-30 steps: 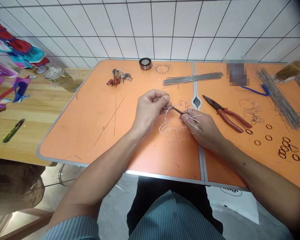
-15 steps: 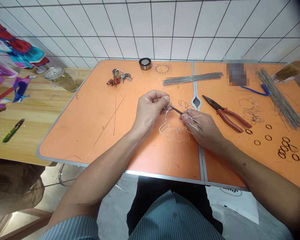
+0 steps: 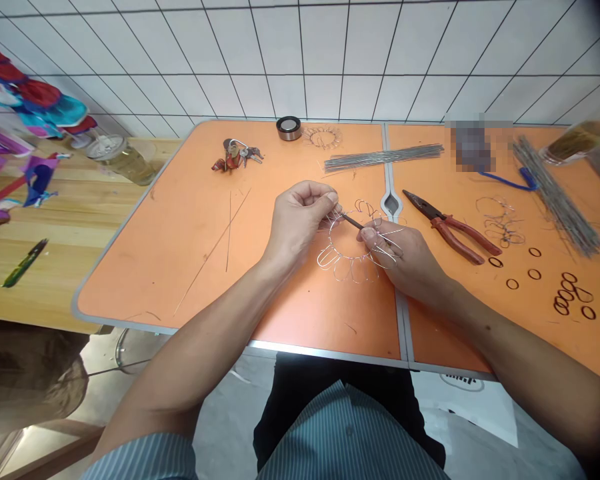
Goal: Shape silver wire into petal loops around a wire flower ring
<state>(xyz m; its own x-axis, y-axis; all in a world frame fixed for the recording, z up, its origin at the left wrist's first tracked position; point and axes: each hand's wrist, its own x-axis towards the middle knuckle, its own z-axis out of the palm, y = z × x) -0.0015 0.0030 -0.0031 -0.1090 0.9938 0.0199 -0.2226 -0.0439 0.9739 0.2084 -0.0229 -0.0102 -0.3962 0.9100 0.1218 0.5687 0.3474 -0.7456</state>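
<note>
Between my hands, above the orange table (image 3: pixel 290 313), is a ring of thin silvery wire (image 3: pixel 347 256) with petal-like loops round its outside. My left hand (image 3: pixel 300 213) pinches the upper left part of the ring between thumb and fingertips. A thin dark rod (image 3: pixel 351 221) is gripped by the thumb and fingers of my right hand (image 3: pixel 400 250), its tip reaching to my left fingertips. Wire loops on the ring's right side lie across my right fingers. The exact contact at the rod's tip is hidden by my left fingers.
Red-handled pliers (image 3: pixel 453 227) lie right of my hands, near several small dark rings (image 3: pixel 534 274). Wire bundles (image 3: pixel 385 158) rest further back, with a tape roll (image 3: pixel 289 128) and keys (image 3: pixel 237 155). Loose wires (image 3: pixel 215 247) lie left. A glass (image 3: pixel 575 141) stands at the back right.
The whole view has shifted very slightly. Both hands keep their hold on the wire ring and the rod, with no clear movement between them.
</note>
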